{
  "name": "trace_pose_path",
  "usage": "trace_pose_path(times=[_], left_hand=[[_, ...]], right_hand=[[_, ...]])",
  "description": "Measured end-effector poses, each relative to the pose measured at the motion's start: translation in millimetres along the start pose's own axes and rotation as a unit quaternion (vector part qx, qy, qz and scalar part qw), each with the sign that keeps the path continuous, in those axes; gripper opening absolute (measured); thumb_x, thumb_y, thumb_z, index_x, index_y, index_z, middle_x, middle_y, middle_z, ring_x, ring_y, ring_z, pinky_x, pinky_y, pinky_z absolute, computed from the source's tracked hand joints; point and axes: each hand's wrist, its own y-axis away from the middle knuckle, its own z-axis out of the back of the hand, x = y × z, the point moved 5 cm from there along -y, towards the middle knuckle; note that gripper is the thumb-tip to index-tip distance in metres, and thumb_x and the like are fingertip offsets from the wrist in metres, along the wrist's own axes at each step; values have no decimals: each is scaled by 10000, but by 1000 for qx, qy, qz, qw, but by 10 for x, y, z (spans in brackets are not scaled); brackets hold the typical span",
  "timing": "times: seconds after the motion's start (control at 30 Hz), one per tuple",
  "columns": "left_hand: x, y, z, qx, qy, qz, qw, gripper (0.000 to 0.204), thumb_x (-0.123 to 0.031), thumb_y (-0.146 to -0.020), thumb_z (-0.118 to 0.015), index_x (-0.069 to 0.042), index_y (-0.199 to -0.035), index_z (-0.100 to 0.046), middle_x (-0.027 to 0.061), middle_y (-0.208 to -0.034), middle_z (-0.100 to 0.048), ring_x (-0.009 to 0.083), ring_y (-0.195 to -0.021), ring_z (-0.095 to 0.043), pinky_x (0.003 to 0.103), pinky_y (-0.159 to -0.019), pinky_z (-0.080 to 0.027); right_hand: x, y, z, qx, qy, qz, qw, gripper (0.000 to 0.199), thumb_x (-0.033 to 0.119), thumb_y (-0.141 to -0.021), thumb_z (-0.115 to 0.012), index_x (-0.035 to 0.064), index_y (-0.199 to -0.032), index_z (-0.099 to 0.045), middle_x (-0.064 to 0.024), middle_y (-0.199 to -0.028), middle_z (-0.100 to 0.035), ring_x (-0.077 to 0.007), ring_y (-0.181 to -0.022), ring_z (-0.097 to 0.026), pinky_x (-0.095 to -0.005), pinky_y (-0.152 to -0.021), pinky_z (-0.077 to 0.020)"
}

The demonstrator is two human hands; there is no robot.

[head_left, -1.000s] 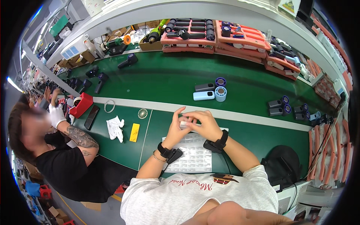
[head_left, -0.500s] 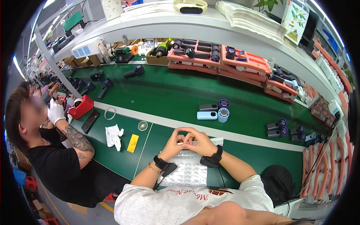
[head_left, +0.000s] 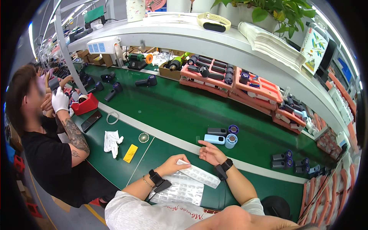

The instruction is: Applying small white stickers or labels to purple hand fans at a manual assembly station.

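My left hand (head_left: pixel 176 165) pinches the end of a white strip of labels (head_left: pixel 201 174), which slants across toward my right wrist. A larger sheet of clear labels (head_left: pixel 180 190) lies on the table below it. My right hand (head_left: pixel 212 154) is raised over the table edge, index finger stretched out and the other fingers loosely bent. A small clear film piece (head_left: pixel 197 139) shows at that fingertip; whether it sticks there I cannot tell. Just beyond are a light blue handheld fan body (head_left: pixel 214 139), a grey one (head_left: pixel 217 131) and a round blue fan head (head_left: pixel 231 140).
At left, a co-worker (head_left: pixel 50 142) wears a white glove. Near them lie a phone (head_left: pixel 91 120), white glove (head_left: pixel 112 143), yellow block (head_left: pixel 130 153) and round white grille (head_left: pixel 143 137). Pink trays (head_left: pixel 205 79) line the far side under a shelf (head_left: pixel 161 27). More fans (head_left: pixel 281 160) lie right.
My hands, together before, are now apart. The left has drawn back with the label strip, which now shows at full length; the right reaches toward the fans. The view has shifted slightly.
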Motion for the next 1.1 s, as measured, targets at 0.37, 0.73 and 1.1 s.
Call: trace_pose_path(times=[0.37,0.73,1.1], left_hand=[[56,-19,-52,31,23,76,996,126,-149,-844,-667,-43,-854,-600,-12,-823,-600,52,-790,-537,207,-721,-431],[22,-23,-64,20,-4,86,996,123,-135,-834,-672,-45,-883,-604,-4,-860,-609,64,-822,-550,211,-744,-437],[59,-14,-65,18,-6,109,994,142,-113,-819,-680,-38,-915,-606,1,-878,-609,73,-833,-552,216,-755,-440]], right_hand=[[38,-9,74,-28,19,-3,999,395,136,-931,-481,52,-1313,-424,-82,-959,-589,-164,-855,-558,-306,-812,-453],[23,-16,107,-9,16,1,1000,387,148,-941,-486,49,-1309,-420,-88,-992,-611,-152,-880,-590,-281,-793,-473],[33,-6,75,-17,15,-13,1000,386,156,-943,-490,56,-1310,-419,-79,-980,-612,-143,-861,-588,-275,-783,-476]])
